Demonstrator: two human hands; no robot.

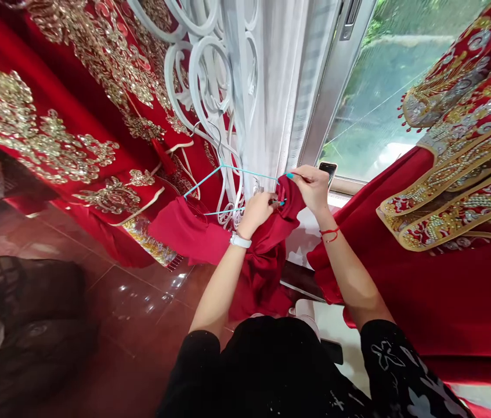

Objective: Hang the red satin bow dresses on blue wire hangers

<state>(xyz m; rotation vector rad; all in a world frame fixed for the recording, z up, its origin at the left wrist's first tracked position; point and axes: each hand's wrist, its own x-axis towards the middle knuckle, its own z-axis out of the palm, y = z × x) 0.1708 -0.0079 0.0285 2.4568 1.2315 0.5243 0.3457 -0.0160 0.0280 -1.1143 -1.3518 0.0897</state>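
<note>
A plain red garment (197, 235) hangs from a light-blue wire hanger (204, 180), its folds falling toward the floor. My left hand (258, 210), with a white watch at the wrist, is closed on the garment's right part, its fingertips partly hidden in the cloth. Just to the right, my right hand (310, 184) pinches the upper edge of the same garment by the hanger's right end. A red string bracelet circles that wrist. The hanger's hook rises beside white scrolled metalwork (213, 69).
Red garments with gold beading (54, 139) hang at the left. Another embroidered red garment (458, 209) hangs at the right. A window (385, 104) and white curtain (278, 87) are behind. Dark sheer fabric (36, 313) lies lower left above the tiled floor (136, 325). A phone (327, 169) stands by the window.
</note>
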